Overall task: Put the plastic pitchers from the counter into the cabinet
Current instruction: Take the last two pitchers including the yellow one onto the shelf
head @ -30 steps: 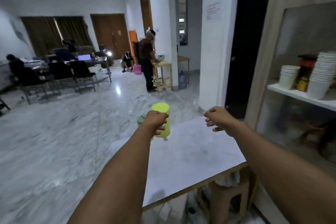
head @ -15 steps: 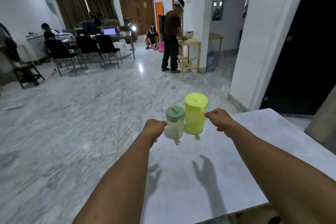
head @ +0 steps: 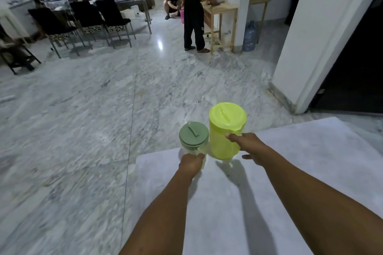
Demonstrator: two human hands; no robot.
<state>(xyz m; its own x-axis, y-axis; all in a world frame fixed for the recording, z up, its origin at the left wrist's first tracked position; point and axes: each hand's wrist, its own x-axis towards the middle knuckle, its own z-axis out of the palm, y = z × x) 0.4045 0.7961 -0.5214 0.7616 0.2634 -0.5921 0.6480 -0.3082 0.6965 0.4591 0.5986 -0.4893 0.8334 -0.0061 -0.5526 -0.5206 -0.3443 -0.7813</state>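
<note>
Two plastic pitchers stand side by side at the far left corner of the white counter [head: 300,172]. The small clear pitcher with a grey-green lid [head: 193,136] is on the left. The taller yellow pitcher with a yellow lid [head: 224,130] is on the right and touches it. My left hand [head: 191,163] is closed on the near side of the clear pitcher, hiding its handle. My right hand [head: 247,147] wraps the near right side of the yellow pitcher, index finger up at the rim and thumb low. The cabinet is out of view.
Beyond the counter's left and far edges the marble floor [head: 103,120] drops away. A white pillar [head: 310,47] and a dark doorway [head: 356,68] stand at the right. A person [head: 193,6] stands at a wooden table far back; chairs [head: 99,20] and seated people are at the far left.
My view has swung left and down, away from the cabinet shelves. Both hands have reached forward onto the pitchers: the left one closed on the clear pitcher, the right one on the yellow.
</note>
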